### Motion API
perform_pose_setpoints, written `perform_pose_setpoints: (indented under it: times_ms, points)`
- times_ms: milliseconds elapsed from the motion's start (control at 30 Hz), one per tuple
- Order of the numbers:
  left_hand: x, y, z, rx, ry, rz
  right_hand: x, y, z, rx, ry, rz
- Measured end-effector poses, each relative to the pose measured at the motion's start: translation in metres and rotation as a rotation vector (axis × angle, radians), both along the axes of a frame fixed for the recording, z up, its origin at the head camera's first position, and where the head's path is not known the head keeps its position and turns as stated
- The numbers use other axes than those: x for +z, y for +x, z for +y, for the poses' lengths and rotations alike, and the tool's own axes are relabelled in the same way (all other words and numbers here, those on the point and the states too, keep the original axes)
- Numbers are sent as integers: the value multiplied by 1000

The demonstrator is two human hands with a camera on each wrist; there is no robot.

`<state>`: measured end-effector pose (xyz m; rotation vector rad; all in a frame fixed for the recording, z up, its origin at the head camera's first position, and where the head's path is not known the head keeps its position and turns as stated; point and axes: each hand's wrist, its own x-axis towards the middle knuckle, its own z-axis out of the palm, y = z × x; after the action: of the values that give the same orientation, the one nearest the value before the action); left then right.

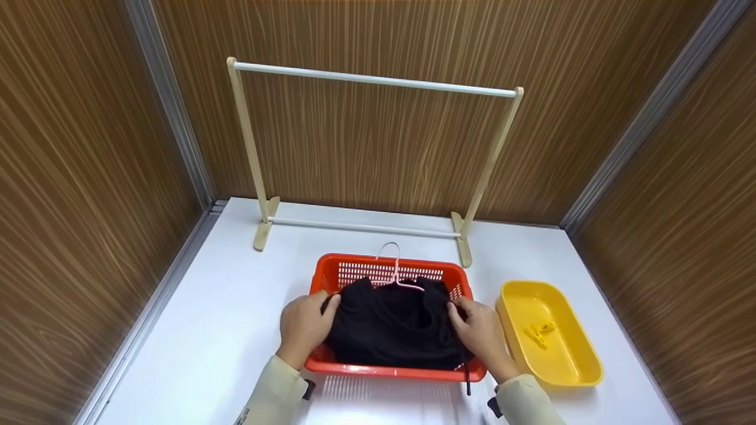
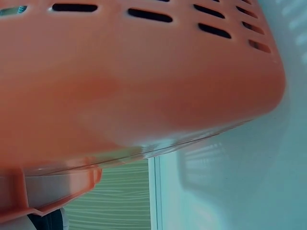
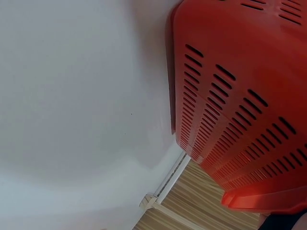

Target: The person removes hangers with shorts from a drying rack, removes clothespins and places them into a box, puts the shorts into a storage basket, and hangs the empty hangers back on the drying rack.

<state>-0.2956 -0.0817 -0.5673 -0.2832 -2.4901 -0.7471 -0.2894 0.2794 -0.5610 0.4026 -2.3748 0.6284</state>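
Observation:
A black garment [image 1: 384, 330] with a wide neck opening lies in a red plastic basket [image 1: 394, 371]. Its kind is hard to make out. A pink clothes hanger [image 1: 396, 273] sits at the neck opening, its hook pointing up toward the back rim. My left hand [image 1: 304, 324] pinches the garment's left side between thumb and fingers. At the right side, my right hand [image 1: 481, 333] pinches the cloth the same way. A thin black cord [image 1: 468, 378] dangles over the basket's front rim. Both wrist views mostly show the basket's slotted walls [image 2: 144, 86] [image 3: 230, 110].
Behind the basket stands a wooden rack with a white top rail [image 1: 375, 78] and a lower bar. To the right, a yellow tray [image 1: 576, 366] holds yellow clothespins [image 1: 536, 336]. Wood-patterned panels enclose the white table [image 1: 195, 330] on the left, back and right.

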Motion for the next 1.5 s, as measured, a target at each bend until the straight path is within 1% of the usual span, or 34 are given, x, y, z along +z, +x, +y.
perform_pose_setpoints:
  times_ms: [267,567,867,1033,1267,1333,1500]
  points:
    - [3,-2,-1,5,-16,1,3,-1,-1,-13,-15,-4]
    - [4,-3,-2,6,-4,29,2,-3,-2,4,-26,51]
    - [4,-2,-1,11,-3,-10,1,-2,-2,-6,-23,42]
    - [2,-2,0,11,-4,-10,0,-1,-2,-3,-19,51]
    - [1,-1,-1,9,-2,-9,-1,-1,-2,-1,-18,40]
    - [1,0,0,5,0,-4,-1,-1,-1,-2,-17,45]
    - [-1,0,0,4,-6,39,-3,0,-1,-13,-5,68]
